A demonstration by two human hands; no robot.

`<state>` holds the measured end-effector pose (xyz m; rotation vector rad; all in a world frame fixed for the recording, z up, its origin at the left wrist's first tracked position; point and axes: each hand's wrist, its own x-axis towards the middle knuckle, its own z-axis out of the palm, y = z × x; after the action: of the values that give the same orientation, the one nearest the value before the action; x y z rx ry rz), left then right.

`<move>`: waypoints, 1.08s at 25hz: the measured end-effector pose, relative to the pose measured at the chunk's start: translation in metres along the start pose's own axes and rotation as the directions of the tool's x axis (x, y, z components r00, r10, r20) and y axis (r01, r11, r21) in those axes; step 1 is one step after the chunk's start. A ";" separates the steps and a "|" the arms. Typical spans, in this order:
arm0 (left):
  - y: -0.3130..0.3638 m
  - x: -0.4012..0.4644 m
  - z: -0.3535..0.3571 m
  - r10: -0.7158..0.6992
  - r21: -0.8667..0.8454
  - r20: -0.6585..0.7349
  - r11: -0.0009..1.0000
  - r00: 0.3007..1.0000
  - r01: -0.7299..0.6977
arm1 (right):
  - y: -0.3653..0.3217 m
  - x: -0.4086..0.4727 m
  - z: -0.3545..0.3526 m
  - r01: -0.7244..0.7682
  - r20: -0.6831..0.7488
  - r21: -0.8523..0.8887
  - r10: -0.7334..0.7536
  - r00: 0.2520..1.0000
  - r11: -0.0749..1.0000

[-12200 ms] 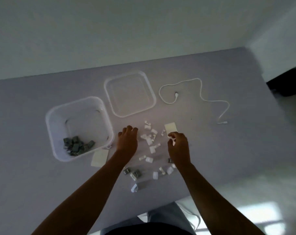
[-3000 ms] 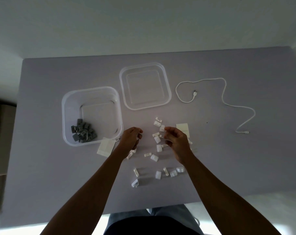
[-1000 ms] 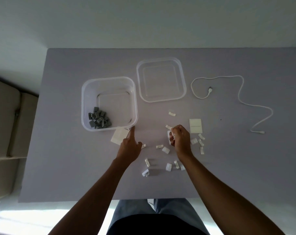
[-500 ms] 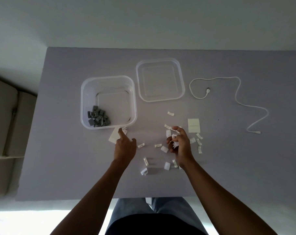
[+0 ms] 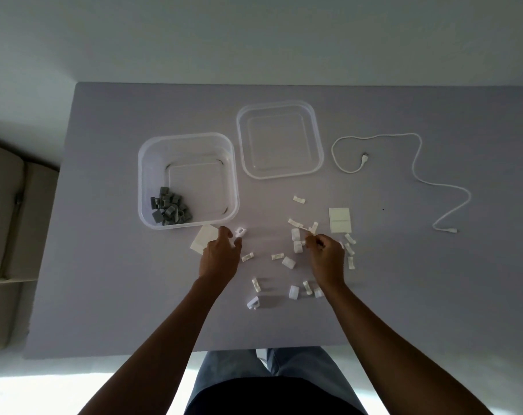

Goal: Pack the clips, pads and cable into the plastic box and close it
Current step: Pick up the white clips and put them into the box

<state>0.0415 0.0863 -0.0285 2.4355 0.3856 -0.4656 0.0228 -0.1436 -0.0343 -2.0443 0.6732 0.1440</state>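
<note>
The clear plastic box stands open at the left of the table, with a heap of grey clips in its near left corner. Its lid lies to the right. The white cable snakes across the far right. Several white clips are scattered in front of me. One white pad lies to the right, and another pad sits by the box. My left hand pinches a white clip just below the box's near wall. My right hand is curled around white clips among the scatter.
The grey table ends just in front of my legs. Beige furniture stands past its left edge, and a pale wall runs behind the far edge. Bare tabletop lies at the near left and near right.
My left hand has shifted slightly right from the pad by the box and now has a white clip at its fingertips. My right hand stays over the scatter, fingers curled tighter.
</note>
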 end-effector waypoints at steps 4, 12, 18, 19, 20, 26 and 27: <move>0.005 0.016 0.013 0.123 0.235 0.133 0.960 0.984 -0.151 | -0.012 0.003 0.012 0.180 0.083 -0.370 -0.160 0.984 0.911; 0.014 0.031 0.019 0.037 0.133 0.199 0.989 0.979 -0.064 | -0.026 0.020 0.024 0.112 0.057 -0.502 -0.097 0.994 0.857; 0.040 0.012 -0.030 0.036 -0.722 0.549 0.524 0.835 0.452 | -0.024 0.023 0.025 0.172 0.097 -0.499 -0.143 0.985 0.849; 0.041 0.009 -0.037 0.067 -0.754 0.557 0.458 0.828 0.470 | -0.023 0.023 0.026 0.168 0.098 -0.489 -0.137 0.986 0.856; 0.041 0.008 -0.042 0.092 -0.769 0.561 0.426 0.822 0.477 | -0.021 0.023 0.027 0.160 0.094 -0.480 -0.131 0.987 0.862; 0.036 0.008 -0.057 0.137 -0.799 0.556 0.361 0.820 0.482 | -0.021 0.033 0.033 0.259 0.113 -0.465 -0.234 0.966 0.846; 0.036 0.009 -0.060 0.141 -0.809 0.549 0.337 0.824 0.481 | -0.025 0.033 0.034 0.247 0.108 -0.360 -0.223 0.969 0.900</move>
<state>0.0769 0.0978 0.0311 1.0153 0.4936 -0.7379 0.0693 -0.1193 -0.0458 -2.4566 0.3702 0.2073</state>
